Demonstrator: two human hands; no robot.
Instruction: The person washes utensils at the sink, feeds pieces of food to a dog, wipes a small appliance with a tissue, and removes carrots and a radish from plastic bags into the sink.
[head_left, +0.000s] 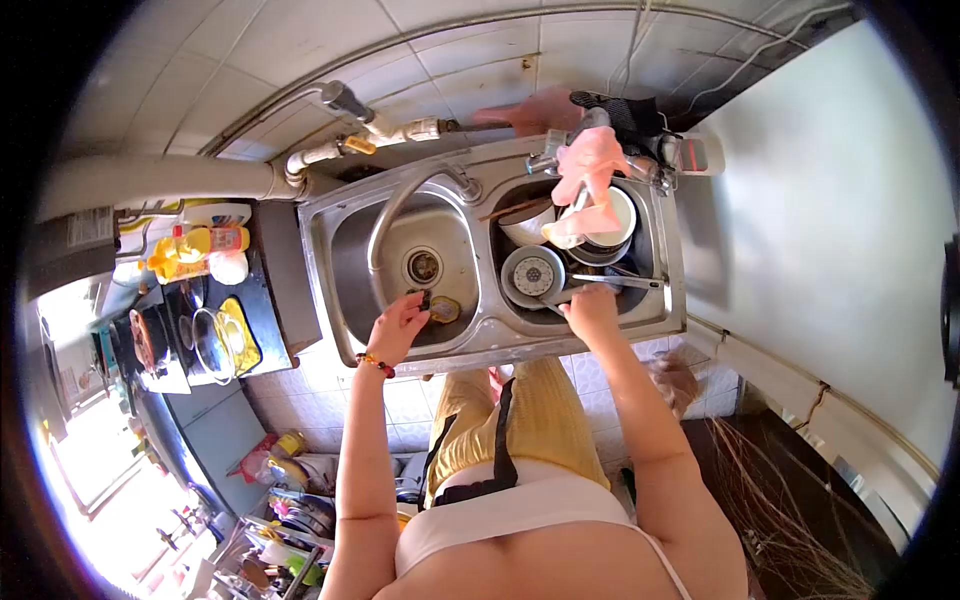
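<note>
Round, grey-white patterned bowl (533, 277), seemingly ceramic, could slip if knocked — right grip (591, 308) curled, hold unclear; left grip (399, 324) pinching small dark object (426, 299).

Harsh white glare from the window (98, 455) at lower left, strong fisheye curvature, black corners

In your double-basin stainless-steel sink (486, 336), a yellowish pad (446, 311) is lying in the left basin (456, 240), while a patterned bowl (533, 276), a white-rimmed bowl (614, 228) and a long metal utensil (632, 283) are crowding the right basin (652, 244).
</note>
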